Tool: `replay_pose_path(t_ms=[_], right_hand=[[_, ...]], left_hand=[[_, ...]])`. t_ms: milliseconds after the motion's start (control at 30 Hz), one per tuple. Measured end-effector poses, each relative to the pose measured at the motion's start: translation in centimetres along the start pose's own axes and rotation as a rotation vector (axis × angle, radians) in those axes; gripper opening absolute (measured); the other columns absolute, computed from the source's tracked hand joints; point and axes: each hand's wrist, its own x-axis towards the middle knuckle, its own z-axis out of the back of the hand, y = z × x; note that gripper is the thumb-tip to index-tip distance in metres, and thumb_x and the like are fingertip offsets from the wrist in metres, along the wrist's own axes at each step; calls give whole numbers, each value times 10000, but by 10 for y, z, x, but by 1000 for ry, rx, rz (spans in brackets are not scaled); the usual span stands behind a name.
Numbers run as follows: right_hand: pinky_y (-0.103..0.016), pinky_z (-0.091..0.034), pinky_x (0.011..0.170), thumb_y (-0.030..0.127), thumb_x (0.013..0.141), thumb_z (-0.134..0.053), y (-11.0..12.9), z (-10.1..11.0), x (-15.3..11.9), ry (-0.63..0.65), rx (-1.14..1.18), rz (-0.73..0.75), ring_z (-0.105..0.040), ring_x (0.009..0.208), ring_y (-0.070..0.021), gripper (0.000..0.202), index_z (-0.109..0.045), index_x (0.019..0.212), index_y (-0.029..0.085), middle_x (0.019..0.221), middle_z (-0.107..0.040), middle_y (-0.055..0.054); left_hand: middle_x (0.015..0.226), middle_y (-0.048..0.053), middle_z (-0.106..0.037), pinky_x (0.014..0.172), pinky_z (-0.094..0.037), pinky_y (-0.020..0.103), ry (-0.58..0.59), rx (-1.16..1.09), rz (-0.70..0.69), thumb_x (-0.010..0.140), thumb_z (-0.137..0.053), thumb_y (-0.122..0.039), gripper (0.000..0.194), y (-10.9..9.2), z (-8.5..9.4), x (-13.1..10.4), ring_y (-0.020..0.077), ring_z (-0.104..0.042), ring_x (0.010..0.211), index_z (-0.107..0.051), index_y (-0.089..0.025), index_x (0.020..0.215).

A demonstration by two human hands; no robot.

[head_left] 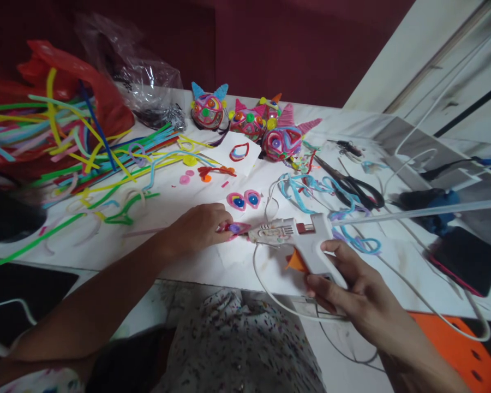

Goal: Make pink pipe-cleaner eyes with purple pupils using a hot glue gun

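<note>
My right hand (pixel 347 278) is wrapped round the grip of a white hot glue gun (pixel 317 245) with an orange trigger and a long clear glue stick (pixel 417 210) out of its back. Its nozzle points left, close to a small pink and purple pipe cleaner piece (pixel 236 228). That piece is pinched in the fingers of my left hand (pixel 202 226), low over the white table; my fingers partly cover it. Just beyond lie two pink-rimmed pipe cleaner eyes (pixel 245 200) with blue centres. Whether the nozzle touches the piece I cannot tell.
Several pipe cleaner animal heads (pixel 284 142) stand at the back. Loose pipe cleaners (pixel 106 164) spill from a red bag (pixel 110 103) on the left. Black scissors (pixel 352 185), blue scraps (pixel 298 191) and a dark phone-like object (pixel 466 259) lie right. The gun's white cord (pixel 270 295) loops over the front edge.
</note>
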Motion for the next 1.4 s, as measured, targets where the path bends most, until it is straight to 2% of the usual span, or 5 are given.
replay_pose_path(t_ms=[633, 800, 1000, 1233, 1400], right_hand=[[-222, -359, 446, 388, 806, -784, 0, -10, -3, 30, -135, 136, -503, 537, -119, 356, -534, 1039, 289, 705, -574, 60], [-221, -369, 416, 421, 735, -841, -2, 0, -3, -17, -108, 96, -532, 511, -127, 442, -535, 1023, 287, 723, -626, 42], [-225, -411, 430, 419, 630, -905, -1, 14, 1, -175, 72, -9, -592, 544, -157, 573, -544, 1053, 281, 703, -654, 28], [-166, -210, 407, 396, 678, -868, 3, 39, 6, -141, 104, -107, -383, 396, -49, 468, -576, 1005, 233, 616, -674, -8], [-161, -185, 411, 368, 679, -869, 3, 54, 6, -136, 92, -107, -380, 405, -32, 376, -617, 889, 183, 589, -645, -13]], left_hand=[[829, 31, -653, 678, -416, 259, -14, -42, -42, 913, -566, -237, 173, 13, -6, -1, 140, -589, 749, -725, -169, 902], [824, 27, -638, 669, -406, 258, -8, -73, -14, 909, -583, -239, 159, 11, -6, -1, 137, -581, 740, -726, -173, 893], [820, 30, -620, 678, -399, 260, 6, -69, -1, 922, -578, -251, 175, 8, -3, -1, 135, -569, 736, -719, -161, 869], [788, 17, -599, 647, -390, 243, -7, -18, -16, 920, -578, -266, 183, 10, -5, 0, 119, -547, 688, -721, -164, 872], [753, 3, -578, 626, -381, 238, -32, -26, -28, 897, -593, -263, 164, 14, -8, 1, 108, -520, 650, -720, -166, 866]])
